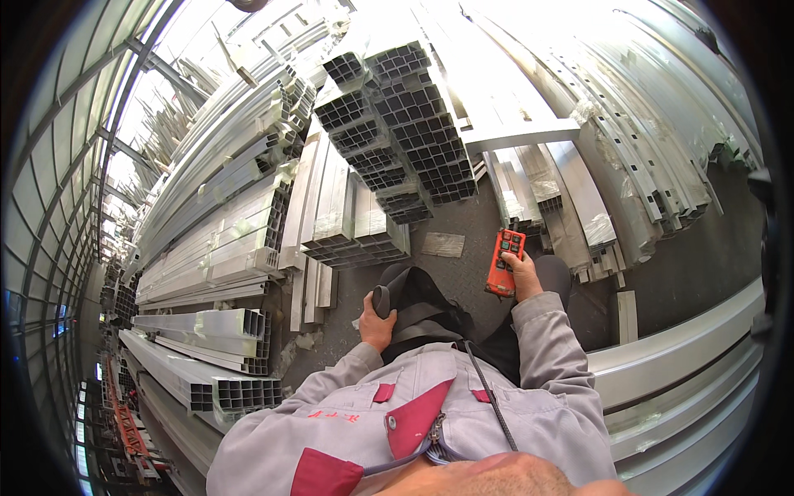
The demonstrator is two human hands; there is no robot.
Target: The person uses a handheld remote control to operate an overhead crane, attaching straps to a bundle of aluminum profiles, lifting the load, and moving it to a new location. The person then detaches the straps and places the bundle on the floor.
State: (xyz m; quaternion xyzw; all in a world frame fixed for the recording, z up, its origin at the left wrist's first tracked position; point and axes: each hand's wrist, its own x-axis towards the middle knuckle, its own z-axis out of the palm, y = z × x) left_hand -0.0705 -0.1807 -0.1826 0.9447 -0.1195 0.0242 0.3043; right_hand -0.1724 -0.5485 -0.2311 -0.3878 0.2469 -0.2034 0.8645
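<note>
In my right hand (pixel 524 279) is an orange handheld remote control (pixel 497 277) with several dark buttons. My fingers wrap round it and the thumb lies at its button face. My left hand (pixel 378 329) is closed on a dark webbing strap (pixel 381 299), which bends into a loop above the fingers. More dark strap lies across my dark trousers (pixel 413 289) beside that hand; where it ends I cannot tell. Just ahead of my legs lies a bundle of pale metal profiles (pixel 351 240), with a flat pale board (pixel 443 245) on the floor to its right.
A tall stack of square tubes (pixel 418 124) stands ahead, open ends facing me. Bundles of long profiles (pixel 219 231) fill the left side. More lengths (pixel 571 186) lie at the right, by a pale crossbeam (pixel 521 135). Long pale beams (pixel 678 347) run close by my right side.
</note>
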